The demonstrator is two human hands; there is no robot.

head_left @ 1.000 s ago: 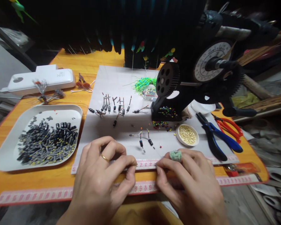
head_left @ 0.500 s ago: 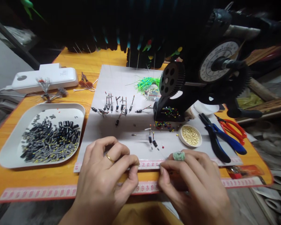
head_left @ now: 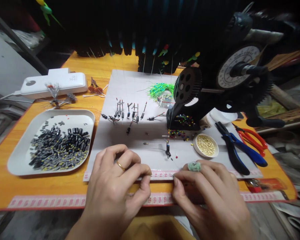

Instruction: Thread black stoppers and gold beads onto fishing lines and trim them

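Note:
My left hand (head_left: 122, 183), with a gold ring, has thumb and index finger pinched together over the near edge of the white board (head_left: 130, 146). My right hand (head_left: 207, 190) pinches the same way a short gap to the right; a green wrap (head_left: 194, 166) circles one finger. Whatever lies between the fingertips is too fine to make out. Below and between them runs a pink-and-white measuring tape (head_left: 161, 175) along the board's edge. Beyond the fingers, small black cylinders (head_left: 168, 149) hang or stand close together near a red-headed bead (head_left: 176, 156).
A white tray (head_left: 15, 163) of grey and black pieces stands left. Black geared machinery (head_left: 187, 86) rises behind. Right of centre are a dish of gold beads (head_left: 206, 145), blue-handled pliers (head_left: 236, 146) and red-handled pliers (head_left: 252, 138). A second tape (head_left: 47, 201) follows the table edge.
The whole view has shifted, moving the scene slightly right. The small black cylinders beyond my fingers have swung closer together. Both hands keep their pinch and nearly the same spacing.

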